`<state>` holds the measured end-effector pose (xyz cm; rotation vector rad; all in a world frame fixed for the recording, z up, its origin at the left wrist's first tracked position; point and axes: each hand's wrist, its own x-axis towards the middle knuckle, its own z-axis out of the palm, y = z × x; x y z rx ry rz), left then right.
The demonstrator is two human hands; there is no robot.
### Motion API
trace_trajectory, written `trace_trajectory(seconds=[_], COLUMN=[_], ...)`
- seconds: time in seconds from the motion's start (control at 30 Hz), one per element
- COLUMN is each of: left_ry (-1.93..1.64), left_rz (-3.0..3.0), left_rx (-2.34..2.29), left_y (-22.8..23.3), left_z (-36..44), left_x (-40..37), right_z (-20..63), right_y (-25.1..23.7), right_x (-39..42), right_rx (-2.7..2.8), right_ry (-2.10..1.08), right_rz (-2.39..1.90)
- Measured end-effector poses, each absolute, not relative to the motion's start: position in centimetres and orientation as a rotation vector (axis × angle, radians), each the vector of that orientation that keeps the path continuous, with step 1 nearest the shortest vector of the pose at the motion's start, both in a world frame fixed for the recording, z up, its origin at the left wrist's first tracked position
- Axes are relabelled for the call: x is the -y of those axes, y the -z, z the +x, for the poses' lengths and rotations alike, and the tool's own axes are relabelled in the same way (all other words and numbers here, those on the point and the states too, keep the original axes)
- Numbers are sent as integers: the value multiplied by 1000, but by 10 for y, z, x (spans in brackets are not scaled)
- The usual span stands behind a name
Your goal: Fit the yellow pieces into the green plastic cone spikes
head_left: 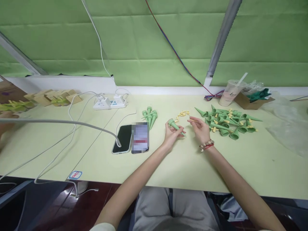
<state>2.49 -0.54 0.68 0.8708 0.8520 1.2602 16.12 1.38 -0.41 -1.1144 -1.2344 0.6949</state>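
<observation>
My left hand (170, 137) is closed around a green plastic plant watering spike (173, 124), its wide capped end up and to the left and its thin tip down to the right. My right hand (201, 129) is just to the right, thumb and fingers pinched on a small yellow plastic piece (193, 120), mostly hidden by the fingers. Beyond the hands lies a loose pile of small yellow plastic pieces (183, 113). Right of my right hand is a heap of green spikes (228, 120), several with yellow pieces on them. A smaller group of capped green spikes (149, 116) lies to the left.
Two phones, one dark (123, 138) and one lit (140, 138), lie left of my hands. White cables run to a power strip (110, 103). A plastic cup (231, 93), a cardboard box (252, 102) and clear bags (288, 128) are at the right. Another person's hand (6, 123) shows far left.
</observation>
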Motion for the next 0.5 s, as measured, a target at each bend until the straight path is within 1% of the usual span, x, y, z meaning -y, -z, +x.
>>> trace_trajectory(seconds=[0.17, 0.27, 0.37, 0.5], left_ry=[-1112, -1030, -1024, -1050], left_rz=[774, 707, 657, 603], left_rx=[-825, -806, -750, -670], left_y=[-3, -2, -3, -4], left_z=[29, 27, 23, 20], left_x=[2, 0, -2, -3], right_z=[161, 162, 162, 164], right_y=[-3, -5, -5, -4], right_x=[-9, -8, -7, -8], right_rx=[1235, 1235, 1294, 1386], right_ry=[-593, -591, -592, -498], right_rz=[-1100, -1117, -1133, -1171])
